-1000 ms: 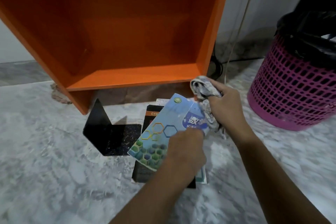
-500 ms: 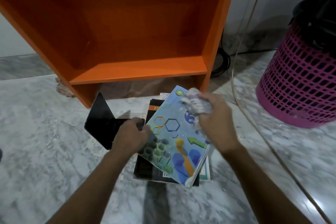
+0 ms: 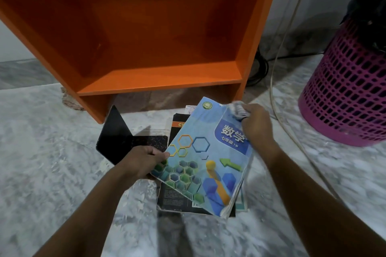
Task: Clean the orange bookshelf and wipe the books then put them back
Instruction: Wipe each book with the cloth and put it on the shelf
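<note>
The orange bookshelf (image 3: 158,77) stands at the back with nothing on its bottom shelf. A light blue book (image 3: 200,158) with hexagons on its cover is held tilted above a small pile of books on the floor, topped by a black book (image 3: 177,123). My left hand (image 3: 144,160) grips the blue book's left edge. My right hand (image 3: 258,125) clutches a crumpled grey-white cloth (image 3: 238,110) and presses it on the book's upper right corner.
A black L-shaped bookend (image 3: 119,137) stands on the marble floor (image 3: 41,173) left of the pile. A pink mesh bin (image 3: 351,94) with a black liner sits at right. A pale cord (image 3: 277,81) and black cable (image 3: 261,67) run beside the shelf.
My left hand shifted from the book's lower edge to its left edge, exposing the whole cover. My right hand with the cloth moved onto the book's upper right corner.
</note>
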The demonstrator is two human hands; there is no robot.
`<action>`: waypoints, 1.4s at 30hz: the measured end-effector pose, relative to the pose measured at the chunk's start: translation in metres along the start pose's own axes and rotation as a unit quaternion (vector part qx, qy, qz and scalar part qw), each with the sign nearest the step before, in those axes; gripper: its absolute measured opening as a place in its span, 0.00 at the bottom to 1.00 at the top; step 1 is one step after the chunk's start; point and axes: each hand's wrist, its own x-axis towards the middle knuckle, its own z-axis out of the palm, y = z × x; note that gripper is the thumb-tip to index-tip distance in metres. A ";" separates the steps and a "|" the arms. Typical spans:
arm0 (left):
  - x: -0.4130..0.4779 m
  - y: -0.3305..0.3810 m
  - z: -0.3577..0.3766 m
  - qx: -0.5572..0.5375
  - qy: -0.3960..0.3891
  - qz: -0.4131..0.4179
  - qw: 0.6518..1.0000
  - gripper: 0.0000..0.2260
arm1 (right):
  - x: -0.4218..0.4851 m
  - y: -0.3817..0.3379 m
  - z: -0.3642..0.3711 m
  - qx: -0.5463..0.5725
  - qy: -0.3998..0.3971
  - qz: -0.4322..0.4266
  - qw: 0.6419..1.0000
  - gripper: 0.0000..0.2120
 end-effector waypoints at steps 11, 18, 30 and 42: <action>-0.004 0.007 0.000 0.003 -0.031 -0.019 0.999 0.10 | -0.059 -0.094 0.044 -0.151 -0.166 -0.315 0.922 0.28; -0.007 0.011 0.003 0.013 -0.017 -0.018 1.000 0.10 | 0.013 0.005 0.022 -0.003 -0.008 -0.015 1.000 0.19; -0.007 0.010 0.001 0.027 -0.027 -0.011 0.999 0.10 | -0.092 -0.050 0.024 0.008 -0.060 -0.249 0.967 0.33; -0.014 0.021 -0.004 0.061 -0.058 -0.016 0.996 0.10 | -0.063 -0.026 -0.001 0.113 0.031 -0.047 0.992 0.14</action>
